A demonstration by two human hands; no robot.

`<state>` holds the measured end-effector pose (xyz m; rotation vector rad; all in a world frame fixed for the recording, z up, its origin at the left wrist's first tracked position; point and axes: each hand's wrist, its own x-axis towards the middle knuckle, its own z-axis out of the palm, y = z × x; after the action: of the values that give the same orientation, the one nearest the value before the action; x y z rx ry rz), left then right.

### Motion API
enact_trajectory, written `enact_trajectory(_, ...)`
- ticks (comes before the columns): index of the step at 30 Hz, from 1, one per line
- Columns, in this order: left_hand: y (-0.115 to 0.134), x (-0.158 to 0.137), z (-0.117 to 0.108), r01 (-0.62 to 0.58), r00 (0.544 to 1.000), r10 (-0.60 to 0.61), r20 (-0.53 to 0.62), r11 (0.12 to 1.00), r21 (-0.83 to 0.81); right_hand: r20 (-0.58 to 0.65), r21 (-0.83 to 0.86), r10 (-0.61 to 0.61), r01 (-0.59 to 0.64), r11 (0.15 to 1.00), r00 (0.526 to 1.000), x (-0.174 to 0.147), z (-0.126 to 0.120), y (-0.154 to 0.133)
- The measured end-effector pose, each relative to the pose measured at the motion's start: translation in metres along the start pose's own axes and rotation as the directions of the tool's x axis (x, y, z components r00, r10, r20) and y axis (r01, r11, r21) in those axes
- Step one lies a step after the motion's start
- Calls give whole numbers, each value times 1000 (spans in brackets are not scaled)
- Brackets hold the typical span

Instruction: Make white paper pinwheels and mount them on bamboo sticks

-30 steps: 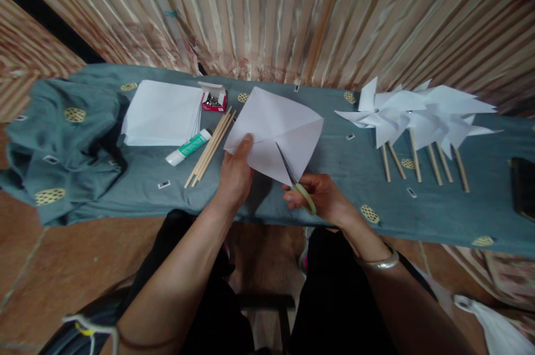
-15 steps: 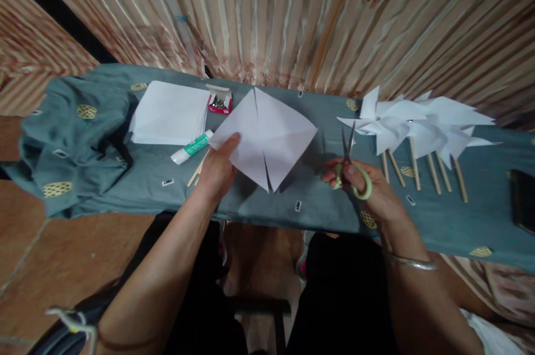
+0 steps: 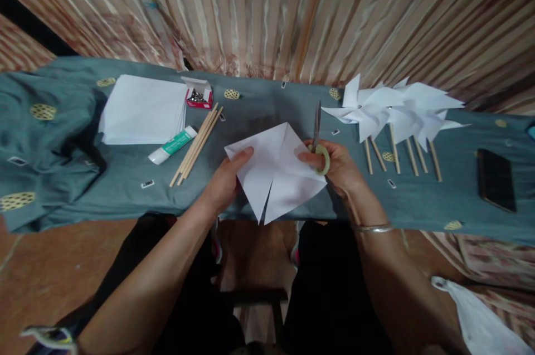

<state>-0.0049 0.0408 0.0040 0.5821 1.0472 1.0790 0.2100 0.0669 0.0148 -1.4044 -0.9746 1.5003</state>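
Note:
A square sheet of white paper (image 3: 278,168) hangs over the near part of the table, with slits cut from its near and far corners toward the middle. My left hand (image 3: 228,179) pinches its left corner, thumb on top. Around the handles of a pair of scissors (image 3: 318,137) my right hand (image 3: 336,165) is closed, the blades together and pointing away from me. The right thumb also touches the right side of the sheet. The fingers beneath the paper are hidden.
On the left lie a stack of white paper (image 3: 144,110), a glue stick (image 3: 173,145), wooden sticks (image 3: 198,143) and a red box of metal pins (image 3: 199,96). Several paper pinwheels (image 3: 397,110) on sticks and a black phone (image 3: 496,179) lie on the right of the cloth-covered table (image 3: 267,104).
The paper has come nearer to me and turned. My right hand has moved left to the sheet with the scissors, whose blades have closed. The wooden sticks now show fully.

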Motion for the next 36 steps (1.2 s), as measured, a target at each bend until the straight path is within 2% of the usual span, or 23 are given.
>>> enact_trajectory(2,8,-3,6,16,994,-2,107,992,-129,-87,122,-33,43,992,996,2,5,3)
enact_trajectory(5,17,-10,16,67,972,-13,235,972,-223,-199,297,-56,114,948,979,6,11,8)
enact_trajectory(9,13,-16,27,32,972,44,231,948,-316,-234,380,-84,171,909,969,12,16,11)
enact_trajectory(12,5,-17,34,19,974,63,217,935,-355,-202,386,-114,186,904,973,13,20,11)
enact_trajectory(14,1,-15,39,3,980,68,186,934,-357,-181,389,-121,184,903,976,12,24,12)
enact_trajectory(17,0,-8,43,-18,998,42,49,912,-410,-198,377,-134,202,904,971,9,32,15)
enact_trajectory(21,5,0,44,-8,992,-56,-111,861,-508,-189,242,-179,222,944,966,3,38,18)
enact_trajectory(24,13,2,39,-14,985,-76,-152,856,-517,-133,65,-211,221,973,968,-5,35,16)
enact_trajectory(26,20,4,35,-63,980,-43,-195,860,-506,-50,-16,-207,206,978,977,-14,30,12)
enact_trajectory(27,24,4,32,-94,976,-19,-218,863,-496,9,-41,-192,192,981,981,-18,28,10)
enact_trajectory(29,32,7,27,-160,966,39,-256,867,-473,200,-128,-112,140,982,973,-27,22,6)
enact_trajectory(32,40,11,20,-212,954,86,-287,870,-445,447,-257,66,58,965,892,-38,16,1)
enact_trajectory(34,42,13,18,-228,948,98,-301,872,-433,519,-282,131,25,959,845,-42,15,0)
enact_trajectory(36,41,14,18,-229,947,100,-306,878,-421,538,-276,141,15,961,831,-43,15,-1)
